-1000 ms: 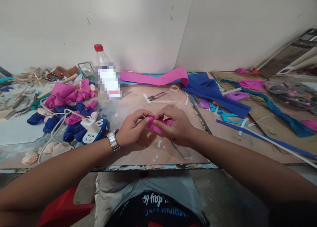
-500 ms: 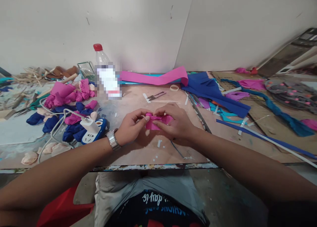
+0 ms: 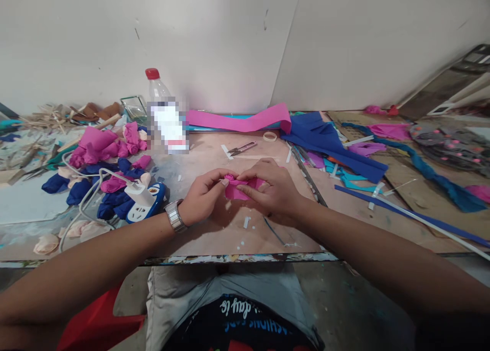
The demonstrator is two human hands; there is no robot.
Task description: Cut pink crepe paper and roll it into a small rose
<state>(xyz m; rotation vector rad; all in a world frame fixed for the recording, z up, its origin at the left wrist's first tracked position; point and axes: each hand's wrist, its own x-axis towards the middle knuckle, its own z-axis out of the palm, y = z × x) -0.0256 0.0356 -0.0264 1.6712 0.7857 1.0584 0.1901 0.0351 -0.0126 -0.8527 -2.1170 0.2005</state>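
Both my hands meet over the middle of the worktable (image 3: 214, 238), pinching a small pink fabric piece (image 3: 237, 188) rolled at one end. My left hand (image 3: 202, 197), with a metal watch on its wrist, closes thumb and fingers on the rolled left end. My right hand (image 3: 273, 190) is closed on the right part, its thumb lying across the fabric. Most of the piece is hidden under my fingers.
A pile of pink and blue fabric rolls (image 3: 103, 162) lies at the left beside a blue power strip (image 3: 147, 203) with a white charger. A plastic bottle (image 3: 164, 116), a thread snipper (image 3: 242, 148), a tape ring (image 3: 270, 136), pink and blue cloth strips (image 3: 321, 136) sit behind.
The pink piece has been turned and rolled tighter between my fingers and now sits slightly higher; my hands have stayed in about the same place.
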